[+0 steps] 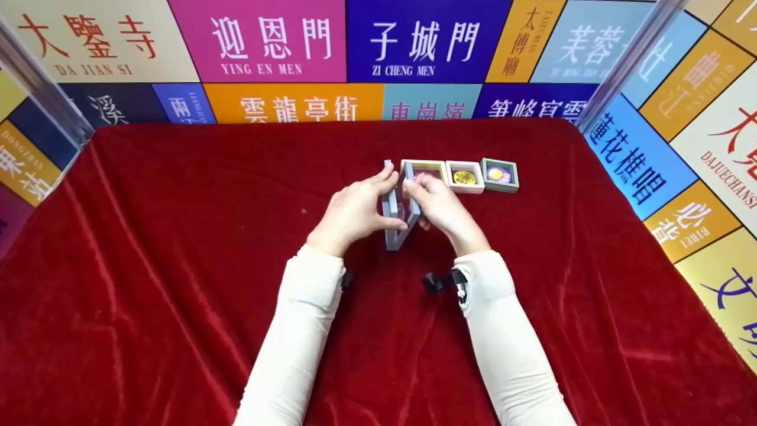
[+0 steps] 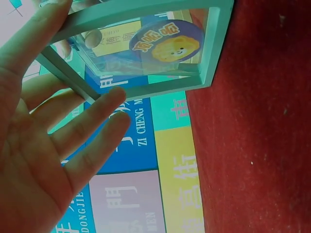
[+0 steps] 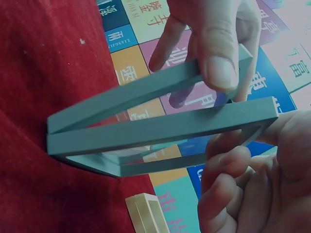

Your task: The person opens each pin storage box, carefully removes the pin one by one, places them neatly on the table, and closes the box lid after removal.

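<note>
Both hands hold a grey two-part display frame (image 1: 392, 204) upright over the red cloth. Its halves are parted in a narrow V, joined at the lower end in the right wrist view. My left hand (image 1: 355, 210) pinches one half, its thumb on the edge; two fingers stretch out past the frame in the left wrist view. On the other half, my right hand (image 1: 443, 210) grips with thumb and curled fingers. A round purple badge (image 2: 170, 42) with a yellow smiling figure shows within the clear film.
Just behind the right hand stand a yellow frame (image 1: 434, 163), a white frame (image 1: 465, 189) with a yellow round piece, and a green frame (image 1: 502, 189) with a purple one, side by side. Red cloth (image 1: 177, 266) covers the table; lettered panels (image 1: 272, 41) rise behind.
</note>
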The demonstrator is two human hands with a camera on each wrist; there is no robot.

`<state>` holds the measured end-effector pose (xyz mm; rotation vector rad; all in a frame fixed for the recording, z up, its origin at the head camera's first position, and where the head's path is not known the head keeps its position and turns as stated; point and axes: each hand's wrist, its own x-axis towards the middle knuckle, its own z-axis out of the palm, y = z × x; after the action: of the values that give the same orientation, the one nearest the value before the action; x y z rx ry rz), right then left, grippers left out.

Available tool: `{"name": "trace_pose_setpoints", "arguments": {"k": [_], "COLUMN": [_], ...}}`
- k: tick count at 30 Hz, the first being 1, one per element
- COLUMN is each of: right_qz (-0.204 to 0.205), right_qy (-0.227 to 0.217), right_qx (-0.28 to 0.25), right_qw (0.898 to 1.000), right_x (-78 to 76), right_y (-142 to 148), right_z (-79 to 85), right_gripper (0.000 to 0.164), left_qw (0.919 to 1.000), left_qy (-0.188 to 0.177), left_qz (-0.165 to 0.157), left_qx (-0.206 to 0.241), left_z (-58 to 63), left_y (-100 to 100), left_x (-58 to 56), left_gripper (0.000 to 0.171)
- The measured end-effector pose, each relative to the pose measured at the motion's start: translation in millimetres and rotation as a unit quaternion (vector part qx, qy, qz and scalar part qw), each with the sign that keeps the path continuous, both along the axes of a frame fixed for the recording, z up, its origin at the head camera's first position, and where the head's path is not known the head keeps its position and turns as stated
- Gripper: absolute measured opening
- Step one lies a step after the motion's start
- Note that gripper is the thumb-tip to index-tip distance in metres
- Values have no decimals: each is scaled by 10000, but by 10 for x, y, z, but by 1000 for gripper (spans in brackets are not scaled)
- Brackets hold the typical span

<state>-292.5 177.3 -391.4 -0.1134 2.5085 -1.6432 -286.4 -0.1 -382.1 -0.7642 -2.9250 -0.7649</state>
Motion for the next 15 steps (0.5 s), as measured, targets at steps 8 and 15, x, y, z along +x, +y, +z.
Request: {"name": "trace_pose_setpoints", "arguments": {"k": [8,15], "right_qz": [97,153], "right_qy": [-357,-574], "right_qx": [-53,214], "right_qw": [9993,9980], "right_x": [-23,-33], "right_y": [120,239], "right_z": [21,31], "right_gripper": [28,29], "left_qw": [9999,9997], "left_qy": [-124,-237], "left_qz": [77,92], "left_qx": [-35,20], "left_z": [12,10], "left_y": [8,6], "left_x": [-17,-15], "left_gripper": [90,90]}}
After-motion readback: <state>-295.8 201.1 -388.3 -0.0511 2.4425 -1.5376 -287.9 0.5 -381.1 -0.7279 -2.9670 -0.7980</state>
